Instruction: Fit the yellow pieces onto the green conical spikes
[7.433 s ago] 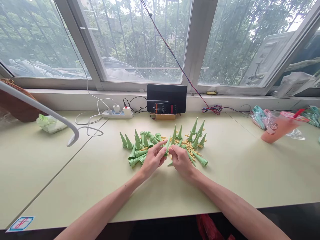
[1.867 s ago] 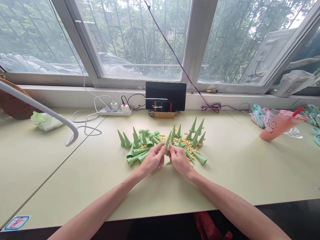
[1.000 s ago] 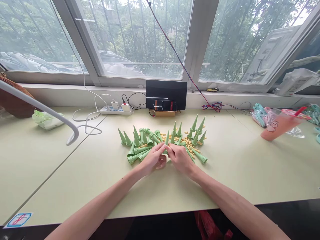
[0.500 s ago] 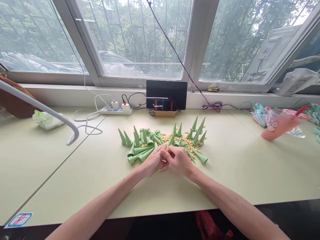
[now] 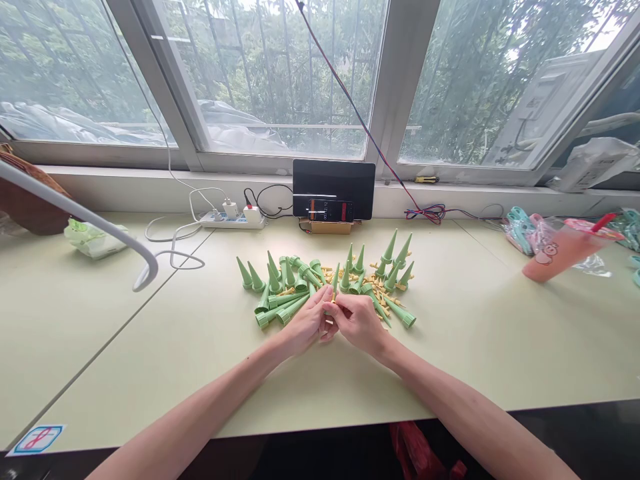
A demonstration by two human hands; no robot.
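Close together over the front of a pile, my left hand (image 5: 309,321) and my right hand (image 5: 361,323) work on one green plant watering spike (image 5: 335,279). Its pointed tip rises above my fingers, and my left hand is closed round its lower part. The fingers of my right hand pinch a small yellow valve (image 5: 334,299) against the spike's near side. My fingers hide most of the collar. To the left lie more green spikes (image 5: 283,301), some upright and some on their sides. Behind and right of my hands, loose yellow valves (image 5: 390,300) are scattered among other spikes.
Upright spikes with yellow valves fitted (image 5: 393,273) stand right of the pile. A phone (image 5: 330,211) leans on a dark tablet (image 5: 333,175) at the back. A power strip (image 5: 233,221) lies left. A tilted drink cup (image 5: 563,250) is at right, and a white curved bar (image 5: 100,223) crosses the left.
Both hands stay at the pile's front. The spike's tip sank behind my fingers, leaned right, and now stands more upright. My right fingers shifted slightly left onto the yellow valve, which now shows.
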